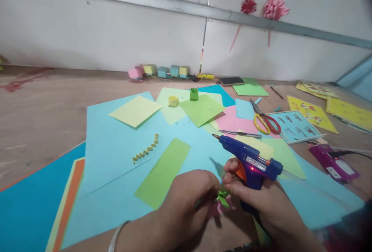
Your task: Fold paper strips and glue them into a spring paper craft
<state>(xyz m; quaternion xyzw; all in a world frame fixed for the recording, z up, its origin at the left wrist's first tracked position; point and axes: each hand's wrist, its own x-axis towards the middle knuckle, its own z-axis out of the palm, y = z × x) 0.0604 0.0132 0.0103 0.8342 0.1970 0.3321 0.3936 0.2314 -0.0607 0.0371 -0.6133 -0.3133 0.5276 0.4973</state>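
Observation:
My right hand [258, 201] is wrapped round the grip of a blue hot glue gun [250, 159], its nozzle pointing up and left and a red light glowing on its side. My left hand [188, 201] is closed in a pinch on a small folded green paper piece [222, 197], which sits between the two hands just under the gun. Both hands hover over a large light-blue paper sheet [116, 147]. A green paper strip [162, 172] lies just left of my left hand. A bangle shows on my left wrist.
Coloured paper sheets cover the wooden table. A zigzag-folded yellow strip [145, 150], a yellow ring [173, 100] and a green cube [193, 94] lie further back. Scissors [264, 118] and a purple device [334, 163] with a cable lie right. Paper boxes [162, 71] line the wall.

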